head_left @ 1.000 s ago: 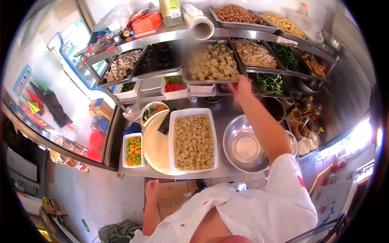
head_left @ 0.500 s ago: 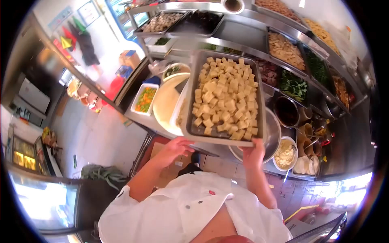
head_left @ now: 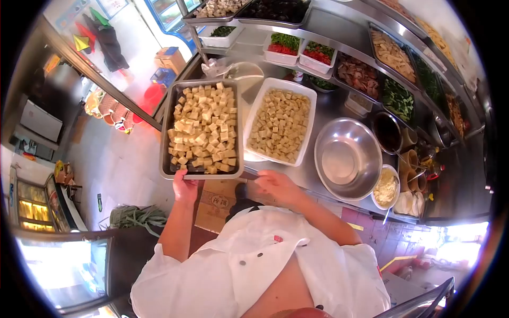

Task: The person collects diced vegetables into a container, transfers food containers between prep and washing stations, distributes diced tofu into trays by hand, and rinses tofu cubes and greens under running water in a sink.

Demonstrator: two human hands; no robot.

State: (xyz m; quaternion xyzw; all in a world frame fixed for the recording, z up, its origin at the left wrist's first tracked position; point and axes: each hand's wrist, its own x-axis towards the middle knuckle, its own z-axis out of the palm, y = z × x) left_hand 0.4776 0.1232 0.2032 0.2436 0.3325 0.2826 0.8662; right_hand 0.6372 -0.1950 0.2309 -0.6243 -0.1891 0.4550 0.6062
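Observation:
A metal tray (head_left: 165,132) piled with pale tan cubes is over the left end of the counter. My left hand (head_left: 185,186) is closed on its near edge, thumb on the rim. To the right of the tray, my right hand (head_left: 275,185) is off it, fingers partly spread, near the counter's front edge, holding nothing visible. Just right of the tray stands a white container (head_left: 310,114) of smaller tan cubes, tilted relative to the counter edge. A wide steel bowl (head_left: 347,159) sits farther right and looks empty.
A bowl of pale yellow food (head_left: 385,188) with a spoon stands right of the steel bowl, near a dark pot (head_left: 387,132). Shelves behind hold trays of greens (head_left: 397,99) and meat (head_left: 358,77). White tubs of chopped red and green food (head_left: 318,55) sit at the back.
The metal tray came off the shelf, was held in both hands, and has moved left over the counter. My right hand has let go. The white container shows fully again.

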